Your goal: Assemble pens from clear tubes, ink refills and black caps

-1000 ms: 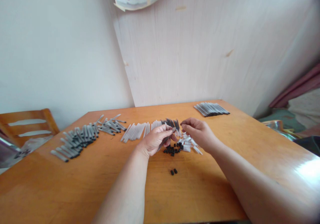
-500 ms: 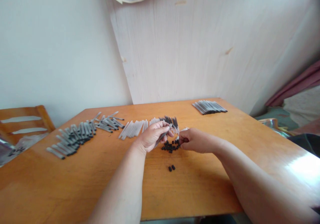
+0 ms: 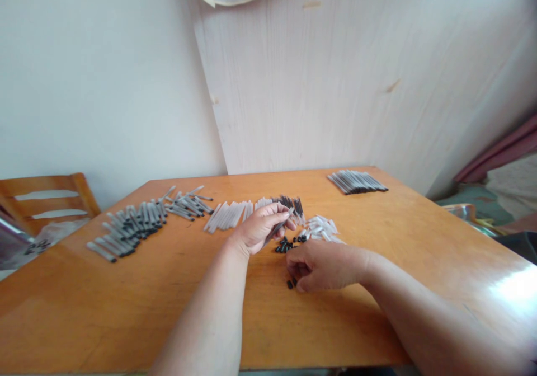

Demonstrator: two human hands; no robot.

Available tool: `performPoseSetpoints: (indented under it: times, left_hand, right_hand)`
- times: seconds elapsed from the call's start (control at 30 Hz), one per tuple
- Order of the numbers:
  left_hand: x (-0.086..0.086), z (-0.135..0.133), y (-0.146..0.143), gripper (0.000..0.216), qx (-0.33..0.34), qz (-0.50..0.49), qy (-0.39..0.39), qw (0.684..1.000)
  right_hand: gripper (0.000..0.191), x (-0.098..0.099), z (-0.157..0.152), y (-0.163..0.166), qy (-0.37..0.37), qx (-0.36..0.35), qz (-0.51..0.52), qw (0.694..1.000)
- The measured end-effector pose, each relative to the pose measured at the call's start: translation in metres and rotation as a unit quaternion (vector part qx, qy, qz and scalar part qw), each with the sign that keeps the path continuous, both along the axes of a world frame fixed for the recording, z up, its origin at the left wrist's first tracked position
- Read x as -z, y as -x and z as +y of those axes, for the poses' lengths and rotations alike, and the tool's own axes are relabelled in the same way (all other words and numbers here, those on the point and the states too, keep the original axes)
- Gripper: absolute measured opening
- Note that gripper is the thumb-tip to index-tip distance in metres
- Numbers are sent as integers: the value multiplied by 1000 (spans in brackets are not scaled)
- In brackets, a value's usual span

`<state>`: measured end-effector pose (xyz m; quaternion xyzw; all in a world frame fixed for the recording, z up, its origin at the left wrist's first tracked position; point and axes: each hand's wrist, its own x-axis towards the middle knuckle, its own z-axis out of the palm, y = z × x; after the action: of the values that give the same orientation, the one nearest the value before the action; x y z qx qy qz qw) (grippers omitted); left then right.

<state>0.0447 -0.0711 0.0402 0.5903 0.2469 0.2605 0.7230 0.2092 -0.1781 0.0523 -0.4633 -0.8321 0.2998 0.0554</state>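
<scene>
My left hand [image 3: 266,226] is closed around a slim pen [image 3: 274,231] with a clear barrel and a dark length inside, held tilted above the table. Low over the tabletop, my right hand [image 3: 323,265] has its thumb and curled fingers at a small black pen plug [image 3: 295,281], partly hidden by them. Another black plug [image 3: 290,285] lies just left of the thumb. Behind this hand is a small heap of black plugs [image 3: 285,245], partly covered by it. White translucent caps [image 3: 321,228] lie beyond the heap.
On the wooden table [image 3: 201,320], pale tubes [image 3: 229,216] and dark-tipped refills [image 3: 293,205] lie at the middle back. Many black-ended pens [image 3: 130,225] spread at left, with a neat row of pens [image 3: 356,181] at back right. A wooden chair [image 3: 50,200] stands left.
My right hand has moved from beside the heap toward me, onto the two separate black plugs, uncovering the white caps. My left hand still holds the pen. The view has shifted slightly.
</scene>
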Motion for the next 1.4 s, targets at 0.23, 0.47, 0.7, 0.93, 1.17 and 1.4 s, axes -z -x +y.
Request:
performPoseSetpoints:
  times: [0.23,0.47,0.7,0.93,1.17,1.4]
  left_hand:
    - [0,-1,0,23,-4,4,-4,1000]
    - [4,2,1,27,3,1,-5,1000]
    - [2,0,0,27,5,0,-14,1000]
    - [0,-3,0,24,18,22,-15,999]
    - [0,-5,-2,27,42,47,-24,998]
    - [3,-4,-2,30,47,54,-21,997]
  right_hand:
    - [17,4,0,2,-17,5,-9,1000]
    - [12,3,6,-8,-43,48,41,997]
    - [17,-1,26,-30,-123,282,237,922]
    - [20,2,31,-33,-140,299,304,893]
    - [21,0,29,-31,-146,289,286,902]
    - [22,4,31,-30,-133,287,280,906]
